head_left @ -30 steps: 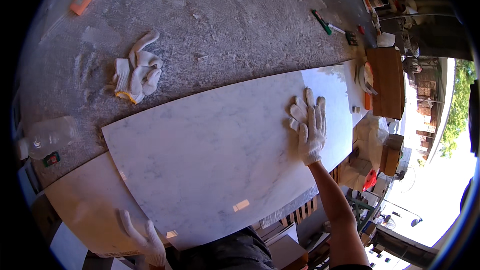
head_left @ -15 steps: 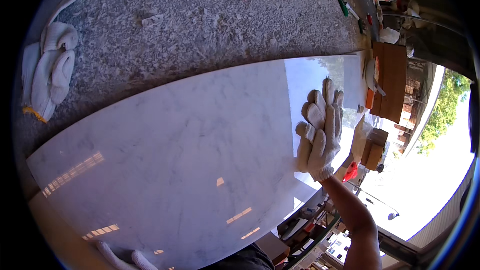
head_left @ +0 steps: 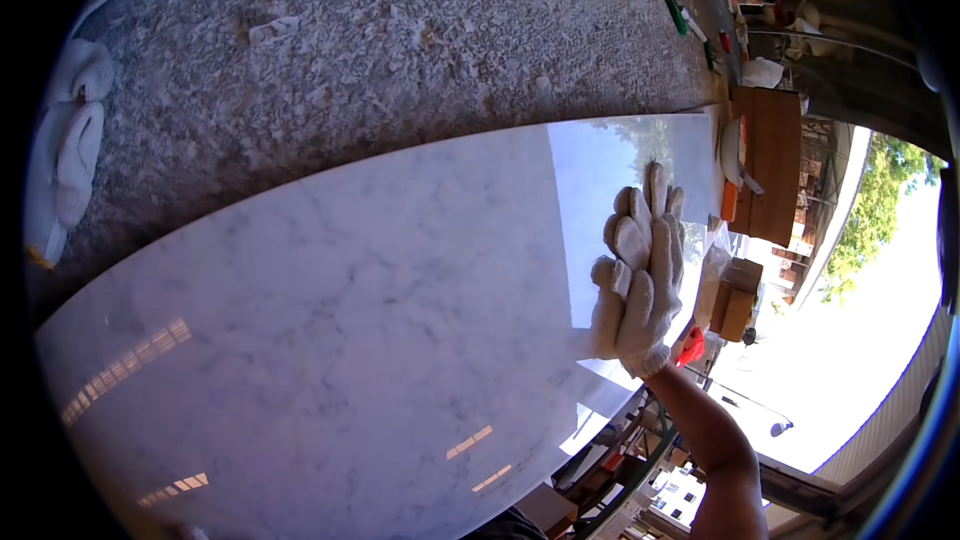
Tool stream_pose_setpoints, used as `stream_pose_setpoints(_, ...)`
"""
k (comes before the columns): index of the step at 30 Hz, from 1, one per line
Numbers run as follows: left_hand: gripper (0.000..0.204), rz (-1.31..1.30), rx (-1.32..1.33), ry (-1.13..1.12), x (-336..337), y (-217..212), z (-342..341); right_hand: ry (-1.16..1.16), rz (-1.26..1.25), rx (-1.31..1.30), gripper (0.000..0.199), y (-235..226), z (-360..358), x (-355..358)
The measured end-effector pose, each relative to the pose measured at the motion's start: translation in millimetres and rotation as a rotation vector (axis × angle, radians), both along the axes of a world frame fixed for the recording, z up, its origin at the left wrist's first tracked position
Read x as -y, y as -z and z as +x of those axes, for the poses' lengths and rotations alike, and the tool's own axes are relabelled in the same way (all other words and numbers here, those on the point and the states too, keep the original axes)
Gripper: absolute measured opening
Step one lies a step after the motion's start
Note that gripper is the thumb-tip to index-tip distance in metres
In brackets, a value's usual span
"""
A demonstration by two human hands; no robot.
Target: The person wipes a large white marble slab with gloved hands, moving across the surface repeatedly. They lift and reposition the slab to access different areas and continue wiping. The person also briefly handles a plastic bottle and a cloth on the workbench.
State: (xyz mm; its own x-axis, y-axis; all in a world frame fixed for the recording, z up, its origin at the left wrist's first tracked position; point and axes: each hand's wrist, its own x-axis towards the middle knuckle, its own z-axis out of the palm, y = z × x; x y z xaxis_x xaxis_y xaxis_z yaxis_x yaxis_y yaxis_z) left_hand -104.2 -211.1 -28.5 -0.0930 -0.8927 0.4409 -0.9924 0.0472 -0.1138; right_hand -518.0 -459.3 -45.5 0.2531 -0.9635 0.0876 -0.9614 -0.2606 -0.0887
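A large, glossy white slab with grey marble-like veining (head_left: 330, 290) fills the middle of the head view. My right hand (head_left: 652, 290), in a white knit work glove, rests against the slab's right part with its fingers stretched out and holds nothing. Its reflection shows in the polished surface beside it. Of my left hand only a faint pale bit shows at the lower left edge, too little to make out the fingers. Crumpled white gloves (head_left: 80, 140) with a yellow edge lie past the slab's left end.
A rough, grey, crusted surface (head_left: 400, 40) stretches beyond the slab's far edge, with a green tool (head_left: 668, 0) on it. Cardboard boxes (head_left: 768, 165) stand at the right, near a red item (head_left: 690, 346). Bright daylight enters farther right.
The slab and the gloves at the left have shifted leftward in view. My left hand's gloved fingers have nearly left the lower edge. My right hand stays flat, slightly lower in view.
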Motion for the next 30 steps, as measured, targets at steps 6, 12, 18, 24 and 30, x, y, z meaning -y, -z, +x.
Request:
stream_pose_setpoints(6,0.037,-0.057,0.038,0.051,6.5,-1.9,2.7,-0.158,-0.08,-0.037,0.055,-5.7,-2.5,27.9)
stream_pose_setpoints(12,0.028,-0.06,0.043,0.044,-17.8,1.6,10.4,0.155,-0.049,0.092,0.054,6.9,-41.2,85.8)
stream_pose_setpoints(18,0.042,0.233,-0.126,-0.415,24.6,-53.3,-36.1,0.346,-0.033,0.116,0.057,10.7,-67.5,157.7)
stream_pose_setpoints(24,0.06,0.293,-0.291,-0.494,6.7,-46.0,-45.2,0.225,-0.114,0.105,0.056,10.8,-57.9,169.7)
stream_pose_setpoints(30,0.056,0.246,-0.29,-0.503,11.2,-48.8,-46.0,-0.04,-0.11,0.115,0.05,-5.0,34.7,131.7)
